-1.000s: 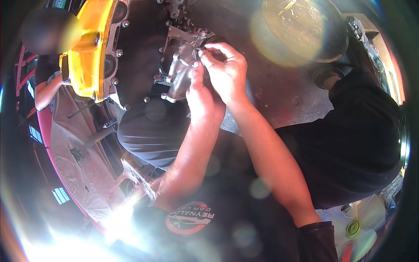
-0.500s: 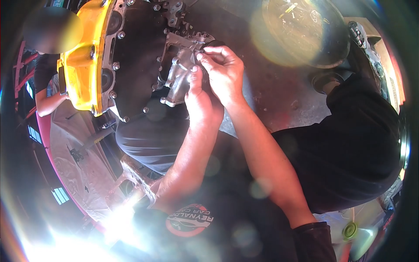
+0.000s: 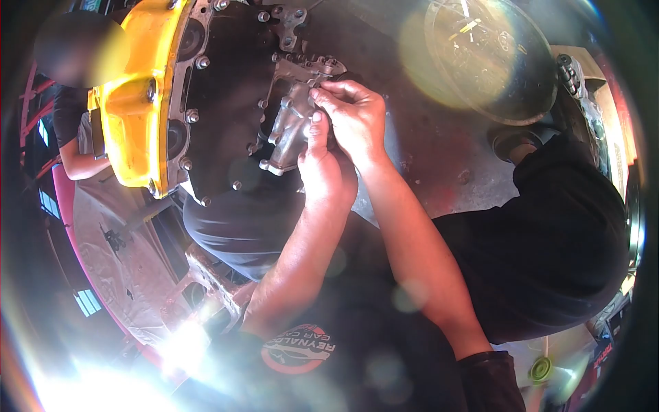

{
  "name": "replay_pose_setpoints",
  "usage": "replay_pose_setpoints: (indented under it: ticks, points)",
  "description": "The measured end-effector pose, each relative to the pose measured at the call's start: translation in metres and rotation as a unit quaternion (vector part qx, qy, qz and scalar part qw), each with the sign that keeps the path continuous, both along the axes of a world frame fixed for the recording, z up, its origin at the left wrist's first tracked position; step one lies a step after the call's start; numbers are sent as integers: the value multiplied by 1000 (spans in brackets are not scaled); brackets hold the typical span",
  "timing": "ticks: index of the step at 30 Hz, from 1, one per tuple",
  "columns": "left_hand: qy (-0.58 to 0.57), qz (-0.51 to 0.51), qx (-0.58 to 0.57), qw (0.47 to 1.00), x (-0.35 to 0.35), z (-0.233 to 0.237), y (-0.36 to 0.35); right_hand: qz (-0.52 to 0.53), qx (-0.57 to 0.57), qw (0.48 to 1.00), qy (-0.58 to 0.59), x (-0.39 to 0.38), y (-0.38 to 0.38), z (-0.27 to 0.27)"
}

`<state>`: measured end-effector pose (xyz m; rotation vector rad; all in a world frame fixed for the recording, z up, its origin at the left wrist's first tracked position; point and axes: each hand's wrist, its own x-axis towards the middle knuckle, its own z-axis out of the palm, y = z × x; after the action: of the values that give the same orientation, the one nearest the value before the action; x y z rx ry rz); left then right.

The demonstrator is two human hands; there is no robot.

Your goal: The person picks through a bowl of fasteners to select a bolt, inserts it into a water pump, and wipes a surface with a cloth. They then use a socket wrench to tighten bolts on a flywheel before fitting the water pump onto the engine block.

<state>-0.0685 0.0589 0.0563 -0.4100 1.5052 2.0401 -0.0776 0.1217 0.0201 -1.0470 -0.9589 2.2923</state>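
Observation:
A grey cast-metal housing (image 3: 292, 127) with bolt bosses sits against the black side of an engine (image 3: 223, 96) with a yellow cover. My left hand (image 3: 322, 161) grips the housing's right edge, its thumb raised along the front and its other fingers hidden behind. Just above it, my right hand (image 3: 353, 117) is closed, with thumb and forefinger pinched together at the housing's upper right edge. Whatever lies in that pinch is too small or covered to make out.
The yellow cover (image 3: 141, 96) is ringed by bolts. At upper right stands a round pan (image 3: 491, 62) with small items in it. Another person (image 3: 82, 141) is at the far left. A metal bracket-like part (image 3: 216, 281) lies lower left, near a bright glare.
The view has shifted slightly, so the engine appears a little lower and to the right. Both hands stay at the housing in nearly the same pose.

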Motion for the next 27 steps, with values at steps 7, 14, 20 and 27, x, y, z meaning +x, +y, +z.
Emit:
replay_pose_setpoints:
  ticks: [7,14,20,27]
  points:
    - [24,-8,-38,999,1,-1,-5,23,-3,1000,-6,1,0,4]
    - [11,2,-77,997,-1,1,-4,48,-41,998,-28,-4,2,5]
    - [-12,23,-87,996,-3,0,-4,35,-49,998,-30,-8,1,4]
    - [-10,28,-86,996,-6,-1,-3,33,-58,997,-31,-12,-1,1]
